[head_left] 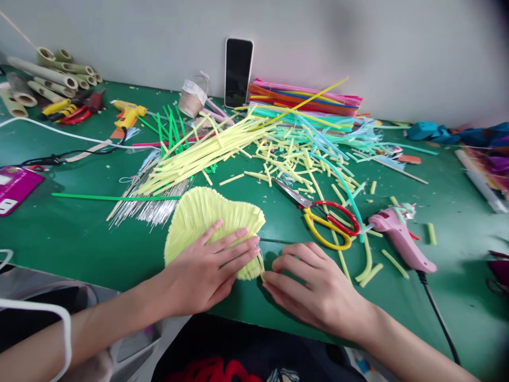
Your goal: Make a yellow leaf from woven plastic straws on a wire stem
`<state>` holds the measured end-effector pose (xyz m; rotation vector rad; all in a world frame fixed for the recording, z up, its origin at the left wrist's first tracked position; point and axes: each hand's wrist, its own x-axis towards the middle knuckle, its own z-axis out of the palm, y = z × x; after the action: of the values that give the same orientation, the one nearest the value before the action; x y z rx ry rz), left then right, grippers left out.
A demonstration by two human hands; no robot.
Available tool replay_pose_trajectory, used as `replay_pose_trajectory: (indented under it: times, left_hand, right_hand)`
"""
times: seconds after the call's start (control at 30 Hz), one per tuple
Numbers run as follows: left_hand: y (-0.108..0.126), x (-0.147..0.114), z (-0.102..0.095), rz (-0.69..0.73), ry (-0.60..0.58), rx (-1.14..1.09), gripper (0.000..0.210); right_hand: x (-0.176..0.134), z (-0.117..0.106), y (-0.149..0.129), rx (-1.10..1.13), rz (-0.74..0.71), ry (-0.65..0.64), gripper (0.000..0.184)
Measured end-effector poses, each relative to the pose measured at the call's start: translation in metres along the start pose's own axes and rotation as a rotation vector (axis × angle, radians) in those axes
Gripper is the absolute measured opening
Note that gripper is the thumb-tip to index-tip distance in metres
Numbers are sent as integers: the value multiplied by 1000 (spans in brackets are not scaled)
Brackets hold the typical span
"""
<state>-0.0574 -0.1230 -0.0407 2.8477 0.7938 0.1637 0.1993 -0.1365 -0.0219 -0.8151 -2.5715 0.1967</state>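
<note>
A pale yellow, wavy-edged piece [210, 212] made of pipe cleaners laid side by side rests near the table's front edge. My left hand [210, 270] lies flat across it with the fingers stretched out, pressing on its surface. At the piece's lower right edge, my right hand [314, 286] pinches the end of a pale yellow pipe cleaner [262, 269], mostly hidden by the fingertips. Beyond the piece is a pile of long yellow pipe cleaners [210, 148]. Scissors [318, 208] with one red and one yellow handle lie beyond my right hand, blades apart.
A pink glue gun [401, 236] lies at the right, a yellow one [129, 113] at the back left. Short cut bits [294, 159] are scattered mid-table. A phone [238, 71] leans on the wall; bamboo tubes [59, 74] and pliers [77, 112] are back left.
</note>
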Motion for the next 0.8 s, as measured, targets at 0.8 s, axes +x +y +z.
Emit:
replay_pose_trajectory:
  times: [0.8]
  left_hand:
    - [1, 2, -8, -4, -54, -14, 58]
  right_hand:
    - [-5, 13, -10, 190, 213, 62, 15]
